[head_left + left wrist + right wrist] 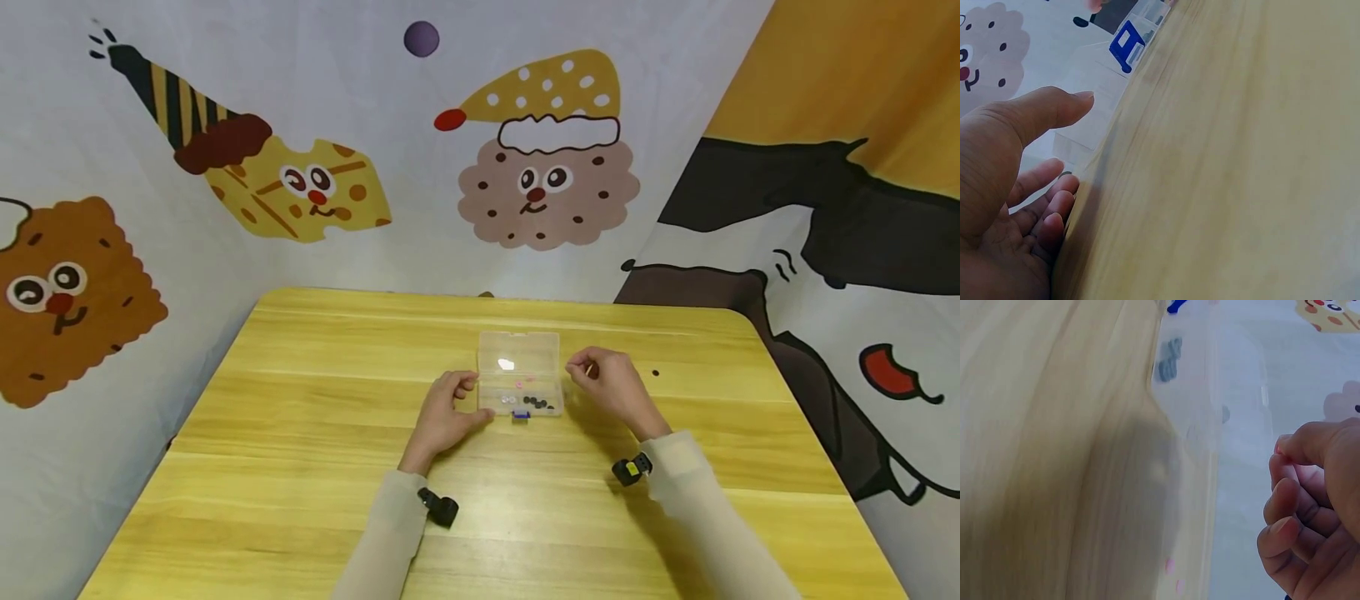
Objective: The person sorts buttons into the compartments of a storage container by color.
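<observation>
A small clear plastic box (483,392) stands on the table with its lid (517,346) raised and a blue latch (521,415) at its front. Inside lie several small dark round pieces (538,403), whitish pieces (507,400) and pink pieces (519,385). My left hand (444,417) is at the box's left side, thumb straight near the front corner, the other fingers loosely bent. Just right of the box, my right hand (611,383) is raised over the table. Its thumb and forefinger pinch a tiny pink piece (1277,448), mostly hidden by the fingertips.
One dark round piece (656,372) lies on the wooden table (315,467), right of my right hand. Two small pink pieces (1170,565) show low in the right wrist view. A cartoon-printed cloth (420,208) hangs behind the table's far edge.
</observation>
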Demonstrator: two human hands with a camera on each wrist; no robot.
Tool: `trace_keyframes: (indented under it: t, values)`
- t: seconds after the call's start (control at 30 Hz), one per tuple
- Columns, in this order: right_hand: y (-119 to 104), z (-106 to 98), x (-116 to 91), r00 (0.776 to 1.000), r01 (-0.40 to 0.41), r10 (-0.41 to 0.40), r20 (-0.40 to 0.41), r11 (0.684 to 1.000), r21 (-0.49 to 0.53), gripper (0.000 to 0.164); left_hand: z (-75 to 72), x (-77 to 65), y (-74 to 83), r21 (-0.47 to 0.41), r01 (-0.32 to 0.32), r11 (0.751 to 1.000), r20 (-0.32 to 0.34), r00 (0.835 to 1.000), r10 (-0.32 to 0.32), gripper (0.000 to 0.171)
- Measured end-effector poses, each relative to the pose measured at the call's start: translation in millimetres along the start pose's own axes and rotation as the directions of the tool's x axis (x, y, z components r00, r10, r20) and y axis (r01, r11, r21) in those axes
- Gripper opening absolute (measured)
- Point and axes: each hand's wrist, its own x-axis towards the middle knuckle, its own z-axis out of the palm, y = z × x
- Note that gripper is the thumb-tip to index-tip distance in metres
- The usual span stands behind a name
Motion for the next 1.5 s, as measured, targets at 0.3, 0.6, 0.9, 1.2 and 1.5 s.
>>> trace_keyframes:
  t: [0.3, 0.6, 0.9, 1.2, 1.5]
  values:
    - [-17.6, 11.2, 2.3, 0.999, 0.040, -0.040, 0.007, 0.999, 0.034, 0.010, -0.3, -0.9, 1.4, -0.008, 0.008, 1.000, 0.002, 1.000, -0.008, 0.066]
    - [-25.8, 16.6, 3.4, 0.997, 0.034, -0.038, 0.060, 0.998, 0.056, 0.010, 0.4, -0.1, 1.0, 0.005, 0.015, 1.000, 0.004, 1.000, -0.015, 0.067]
    - [-25.7, 12.8, 3.8, 0.997, 0.046, -0.050, 0.055, 0.996, 0.071, 0.010, 0.2, 0.5, 0.9, 0.004, 0.014, 1.000, 0.004, 1.000, -0.014, 0.066]
    - [-17.9, 12.1, 2.0, 0.997, 0.067, -0.069, 0.043, 0.997, 0.033, 0.026, -0.4, -0.4, 1.6, 0.010, 0.014, 1.000, 0.005, 1.000, -0.014, 0.066]
    - [-8.0, 4.6, 0.2, 0.999, 0.046, -0.045, 0.013, 0.999, -0.012, 0.035, -0.5, 0.5, 0.5, 0.018, 0.013, 1.000, 0.006, 1.000, -0.013, 0.066]
